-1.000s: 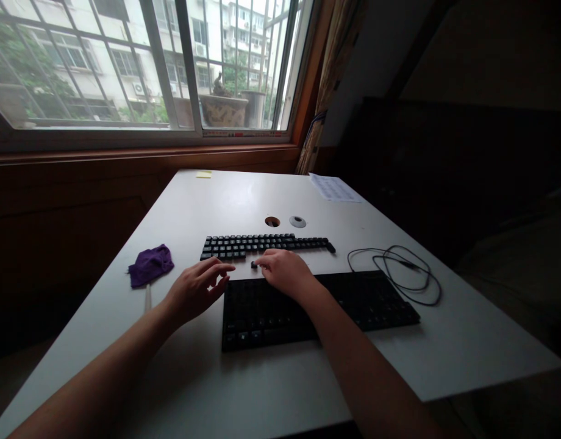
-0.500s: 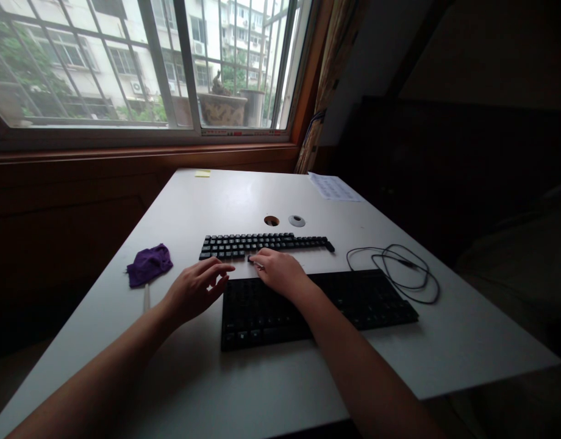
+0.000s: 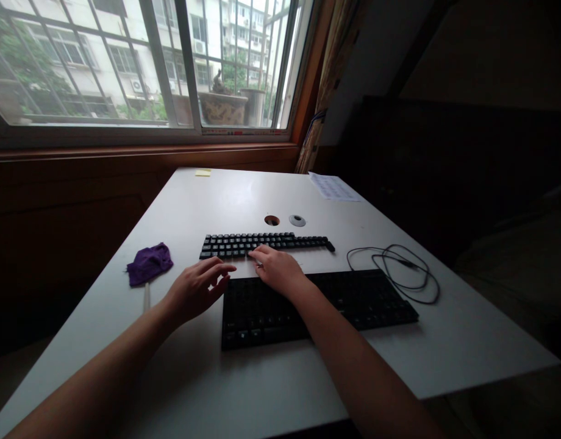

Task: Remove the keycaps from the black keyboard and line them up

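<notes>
Beside the right hand, rowed keycaps bear illegible legends.

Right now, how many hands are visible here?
2: the left hand near the far left corner of the keyboard, the right hand at the rows of keycaps.

Small black keycaps are sitting in close rows on the white bench. A long black keyboard is lying flat on the near side of them, with some keys showing at its front left corner.
</notes>
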